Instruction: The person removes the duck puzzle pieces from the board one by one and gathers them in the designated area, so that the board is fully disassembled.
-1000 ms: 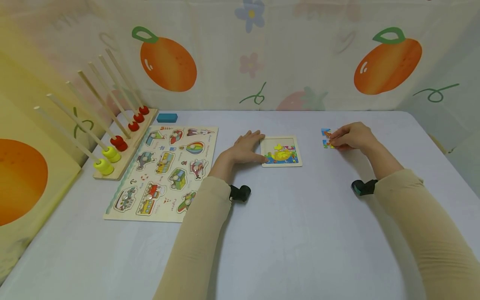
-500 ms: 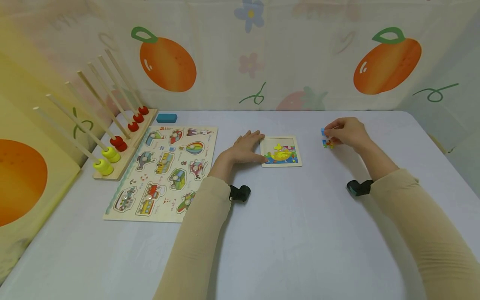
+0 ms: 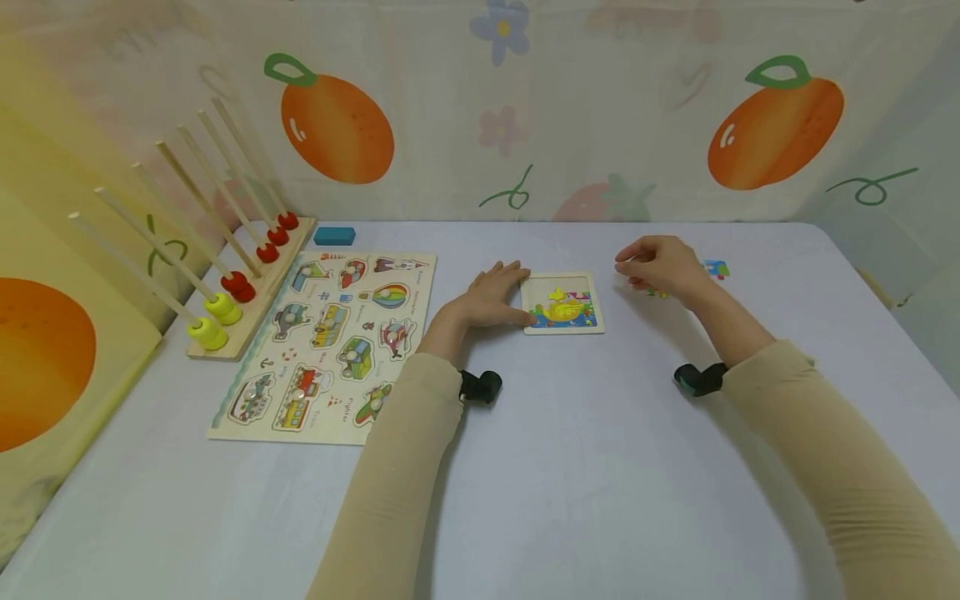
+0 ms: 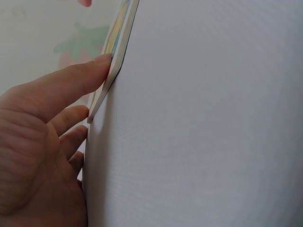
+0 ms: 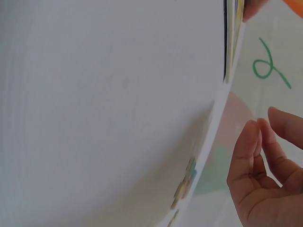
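Note:
A small square picture puzzle [image 3: 562,308] of a yellow duck lies in a wooden frame, with bare backing along its upper part. My left hand [image 3: 491,298] rests at the frame's left side, fingers spread, thumb on its lower left corner; the left wrist view shows the thumb [image 4: 90,75] over the edge. My right hand [image 3: 660,265] hovers right of the frame with bent fingers. In the right wrist view its thumb and fingertips [image 5: 251,130] come close together; I cannot tell whether they pinch a piece. Puzzle pieces [image 3: 656,293] lie under this hand, partly hidden. A blue piece [image 3: 716,268] shows behind the wrist.
A larger vehicle puzzle board [image 3: 322,350] lies at the left, partly under the left sleeve. Behind it stand a bead abacus [image 3: 243,312] with upright rods and a blue block [image 3: 333,237]. A patterned cloth [image 3: 450,125] hangs along the table's back edge.
My right hand has moved left over the puzzle pieces, toward the framed puzzle, and a blue piece now shows behind its wrist. The left hand and the frame stay put.

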A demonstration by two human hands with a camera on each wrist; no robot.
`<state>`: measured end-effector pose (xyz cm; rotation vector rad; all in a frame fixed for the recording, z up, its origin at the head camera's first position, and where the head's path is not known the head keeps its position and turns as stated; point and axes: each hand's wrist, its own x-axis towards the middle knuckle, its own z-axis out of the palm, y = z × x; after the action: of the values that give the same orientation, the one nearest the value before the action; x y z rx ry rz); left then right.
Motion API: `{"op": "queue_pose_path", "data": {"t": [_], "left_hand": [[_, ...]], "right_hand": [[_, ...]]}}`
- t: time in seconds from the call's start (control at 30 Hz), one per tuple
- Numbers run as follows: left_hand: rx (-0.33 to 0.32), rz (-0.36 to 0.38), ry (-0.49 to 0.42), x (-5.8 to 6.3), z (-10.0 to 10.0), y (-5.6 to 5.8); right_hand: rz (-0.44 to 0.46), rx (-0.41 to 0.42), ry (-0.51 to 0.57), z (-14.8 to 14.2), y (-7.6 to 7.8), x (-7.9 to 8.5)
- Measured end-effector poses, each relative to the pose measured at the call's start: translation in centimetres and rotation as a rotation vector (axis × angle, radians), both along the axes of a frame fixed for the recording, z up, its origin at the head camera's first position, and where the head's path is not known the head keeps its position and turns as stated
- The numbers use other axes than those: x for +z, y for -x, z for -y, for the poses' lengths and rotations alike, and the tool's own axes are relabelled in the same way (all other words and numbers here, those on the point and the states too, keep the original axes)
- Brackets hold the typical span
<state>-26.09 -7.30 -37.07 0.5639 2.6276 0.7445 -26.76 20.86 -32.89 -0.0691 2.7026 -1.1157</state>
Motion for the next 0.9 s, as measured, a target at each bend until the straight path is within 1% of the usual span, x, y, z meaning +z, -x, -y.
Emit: {"op": "queue_pose_path", "data": {"t": [0.27, 0.8, 0.9], "left_hand": [[0.000, -0.001, -0.001, 0.0, 0.0, 0.0], [0.001, 0.009, 0.007, 0.1, 0.0, 0.0], [-0.004, 0.008, 0.008, 0.0, 0.1, 0.1]], "right_hand": [[-0.008, 0.061, -0.003, 2.0, -0.2, -0.2], [0.041, 0.180, 0.028, 4.9, -0.3, -0.6], [0.055, 0.216, 0.005, 5.2, -0.3, -0.7]]}}
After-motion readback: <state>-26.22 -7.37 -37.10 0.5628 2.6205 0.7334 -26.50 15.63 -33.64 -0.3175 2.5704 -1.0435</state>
